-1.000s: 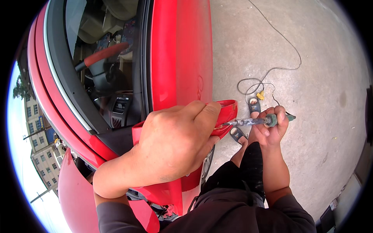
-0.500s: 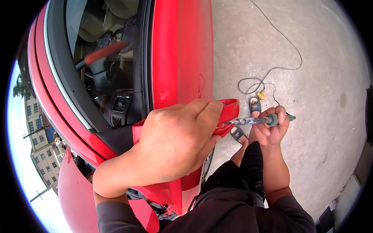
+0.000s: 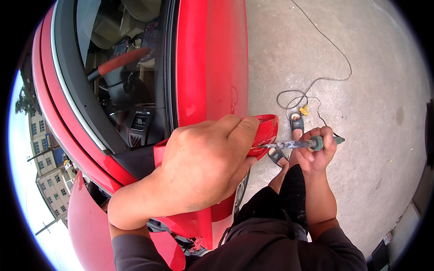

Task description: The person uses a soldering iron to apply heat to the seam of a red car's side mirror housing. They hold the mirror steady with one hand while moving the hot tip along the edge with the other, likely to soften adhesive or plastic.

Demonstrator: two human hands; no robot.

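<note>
My left hand (image 3: 201, 165) is closed around the red side mirror housing (image 3: 268, 128) of a red car, covering most of it. In my right hand (image 3: 320, 158) is a soldering iron (image 3: 289, 144) with a green handle and a stained metal barrel, gripped by the fingers. It lies nearly level, its thin tip touching or almost touching the housing's edge beside my left fingertips. From the handle's rear end a dark cord runs down toward the floor.
The car door (image 3: 212, 58) stands close on the left, its window (image 3: 122, 67) showing a steering wheel. On the concrete floor (image 3: 370, 104) lies a looped cable (image 3: 323, 79) with a yellow connector (image 3: 304, 110) near my sandals (image 3: 296, 122). A detached-looking red panel (image 3: 92, 221) is at lower left.
The soldering iron's tip has shifted slightly left and down along the mirror housing's edge, and its barrel tilts a little differently. My left hand stays in place.
</note>
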